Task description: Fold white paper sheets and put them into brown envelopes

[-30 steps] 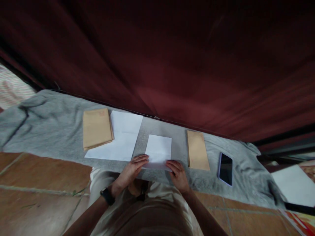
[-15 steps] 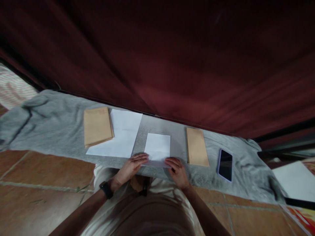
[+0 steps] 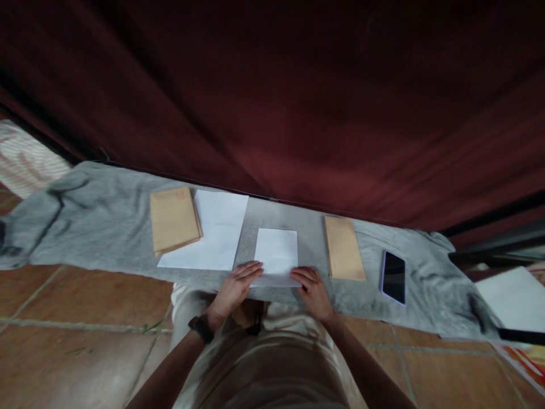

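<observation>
Backdrop: dark red curtain (image 3: pixel 272 113) filling the far side, terracotta tiles (image 3: pixel 93 295) underfoot.
Grey cloth: a soft cover (image 3: pixel 106 227) over a narrow surface, rumpled at both ends, smoother in the middle.
Small white sheet: lying (image 3: pixel 276 250) on the cloth straight in front of the person, its strip nearest the body looking greyer; fold or shadow, I can't say.
Left hand: fingers close together, tips down on the sheet's left edge, near end (image 3: pixel 236 287).
Right hand: the mirror of it on the right edge (image 3: pixel 315 292); both thumbs are hidden, so pinching or just pressing, I can't tell.
Slip risk: uneven pressure could swing that sheet askew, and the yielding cloth beneath might let a crease wander.
Knock risk: left knuckles sit right by the corner of the large white sheet (image 3: pixel 221 227); a wide elbow could drag it, and with it the brown envelope stack (image 3: pixel 172 218) lying partly on top.
Envelope print: a small reddish mark near the stack's far right corner, too blurred to read.
Narrow brown envelope: off to the right (image 3: pixel 344 248), a faint speck of marking near its lower end, nothing legible.
Phone: dark screen, pale purple case (image 3: pixel 393 276), no logo showing.
Wristwatch: black, on the left wrist (image 3: pixel 201 329), no brand readable.
Red-and-yellow print: bottom right corner (image 3: pixel 528 363), bright colours, not one word I can make out.
</observation>
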A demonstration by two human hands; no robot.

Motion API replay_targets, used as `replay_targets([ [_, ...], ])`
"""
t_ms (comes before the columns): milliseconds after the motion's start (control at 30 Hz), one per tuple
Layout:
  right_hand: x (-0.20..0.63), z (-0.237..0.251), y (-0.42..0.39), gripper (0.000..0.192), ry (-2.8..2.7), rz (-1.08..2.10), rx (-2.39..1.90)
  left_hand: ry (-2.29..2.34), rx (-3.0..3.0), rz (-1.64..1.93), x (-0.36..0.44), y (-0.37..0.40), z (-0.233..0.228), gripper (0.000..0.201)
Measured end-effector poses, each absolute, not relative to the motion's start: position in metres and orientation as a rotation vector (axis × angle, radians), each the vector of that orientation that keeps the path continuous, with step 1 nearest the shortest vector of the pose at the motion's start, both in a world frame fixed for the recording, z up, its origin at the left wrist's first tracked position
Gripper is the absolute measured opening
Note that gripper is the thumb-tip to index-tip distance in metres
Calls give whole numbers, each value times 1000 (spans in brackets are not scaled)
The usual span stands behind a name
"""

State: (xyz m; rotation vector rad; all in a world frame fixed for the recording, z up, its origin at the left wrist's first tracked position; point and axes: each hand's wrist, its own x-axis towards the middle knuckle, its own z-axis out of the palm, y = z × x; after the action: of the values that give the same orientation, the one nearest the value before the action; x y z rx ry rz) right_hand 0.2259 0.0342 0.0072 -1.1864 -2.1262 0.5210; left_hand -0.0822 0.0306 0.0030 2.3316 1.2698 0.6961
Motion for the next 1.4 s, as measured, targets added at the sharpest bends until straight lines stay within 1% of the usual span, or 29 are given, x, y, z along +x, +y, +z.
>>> replay_targets([
  [100,226,8,35,46,-2106,546,-1200,1273,2270,760,-82,29,1,51],
  [233,223,10,37,33,-2083,537,-1240,1340,2112,918,-79,34,-1,33],
  [333,221,9,39,28,-2063,475,-1298,1434,2031,1008,-74,39,-3,28],
  [400,221,8,40,28,-2050,464,-1312,1443,2022,1029,-73,41,-5,25],
  [467,222,7,40,33,-2060,477,-1297,1372,2067,1003,-75,43,-6,22],
  [567,225,5,40,43,-2090,495,-1264,1237,2153,927,-81,42,-6,28],
  [633,225,5,40,45,-2092,502,-1259,1218,2162,919,-82,39,-3,30],
  [800,223,6,44,33,-1986,543,-1253,1396,2016,1009,-72,36,4,26],
  [900,225,5,46,32,-1947,556,-1267,1413,1994,1018,-68,38,4,23],
  [967,226,3,45,38,-1992,556,-1269,1312,2071,969,-70,39,3,22],
  [1067,229,-1,45,53,-2076,543,-1232,1176,2179,866,-76,40,2,36],
  [1133,229,-2,44,58,-2101,548,-1198,1174,2178,837,-78,39,2,43],
  [1167,229,-3,44,58,-2106,554,-1185,1194,2154,851,-78,38,2,42],
  [1300,227,-2,43,51,-2111,556,-1175,1265,2030,954,-76,40,1,25],
  [1400,226,2,42,45,-2124,559,-1178,1205,2053,944,-76,43,2,19],
])
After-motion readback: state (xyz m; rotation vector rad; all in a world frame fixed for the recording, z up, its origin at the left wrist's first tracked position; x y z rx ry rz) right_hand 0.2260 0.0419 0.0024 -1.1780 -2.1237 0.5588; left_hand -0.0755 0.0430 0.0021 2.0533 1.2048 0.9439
